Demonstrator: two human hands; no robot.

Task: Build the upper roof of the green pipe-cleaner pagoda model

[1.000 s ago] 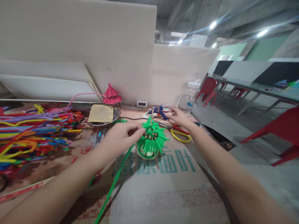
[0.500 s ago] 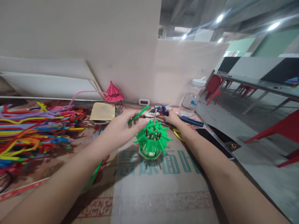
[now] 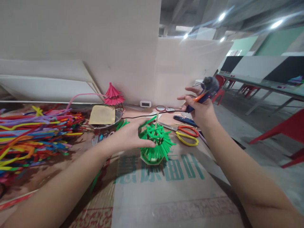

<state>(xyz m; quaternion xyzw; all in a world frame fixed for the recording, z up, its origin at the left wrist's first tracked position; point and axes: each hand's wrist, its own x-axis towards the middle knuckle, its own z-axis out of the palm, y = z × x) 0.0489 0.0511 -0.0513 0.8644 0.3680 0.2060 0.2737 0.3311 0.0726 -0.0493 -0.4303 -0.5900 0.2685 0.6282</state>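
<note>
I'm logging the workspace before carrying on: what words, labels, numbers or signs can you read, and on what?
"面叶": teal, on the printed sheet under the green model; the two characters left of it are unclear.
White display unit: digits too small to read.
Red-rimmed discs: markings too small to read.
Glue gun in the right hand: too blurred.
Nothing else legible.

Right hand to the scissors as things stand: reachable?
Probably yes on reach: the scissors lie close by the right hand, and nothing appears to cover their handle end. But that hand holds the glue gun, so it would likely need to put that down first.
</note>
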